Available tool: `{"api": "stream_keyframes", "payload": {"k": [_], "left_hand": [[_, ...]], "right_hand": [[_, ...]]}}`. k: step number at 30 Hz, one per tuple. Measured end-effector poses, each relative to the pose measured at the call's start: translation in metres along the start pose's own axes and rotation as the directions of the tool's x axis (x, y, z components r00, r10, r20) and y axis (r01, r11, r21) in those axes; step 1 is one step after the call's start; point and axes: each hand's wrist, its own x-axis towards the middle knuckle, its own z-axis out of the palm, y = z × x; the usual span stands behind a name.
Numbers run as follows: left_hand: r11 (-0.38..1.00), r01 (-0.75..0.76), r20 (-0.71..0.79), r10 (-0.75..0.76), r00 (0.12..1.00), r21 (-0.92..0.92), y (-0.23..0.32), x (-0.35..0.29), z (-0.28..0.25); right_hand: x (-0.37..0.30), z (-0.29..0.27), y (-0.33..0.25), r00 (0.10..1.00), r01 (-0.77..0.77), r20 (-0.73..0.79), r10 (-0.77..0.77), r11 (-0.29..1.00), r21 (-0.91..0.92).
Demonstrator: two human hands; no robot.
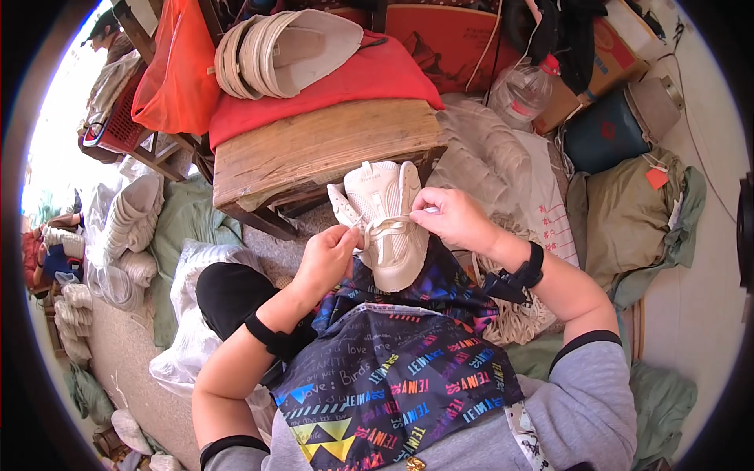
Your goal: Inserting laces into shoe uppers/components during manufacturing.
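One shoe (397,271), its lace (388,228) pinched from both sides.
Left hand (326,255) and right hand (455,221) each clamp lace between closed fingers; the shoe sits toe-inward at the apron's (408,361) far edge. Lace already crosses its front; threading looks done, the knot seems unfinished.

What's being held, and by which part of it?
The shoelace on the pale shoe: left fingers pinch its left part, right fingers its right part.

White glare at left, curved edges
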Motion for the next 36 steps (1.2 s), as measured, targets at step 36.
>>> {"api": "stream_keyframes", "payload": {"k": [36], "left_hand": [[0.398, -0.189, -0.020, 0.464, 0.886, 0.898, 0.030, 0.006, -0.005]], "right_hand": [[0.056, -0.017, -0.037, 0.760, 0.647, 0.423, -0.493, 0.517, -0.560]]}}
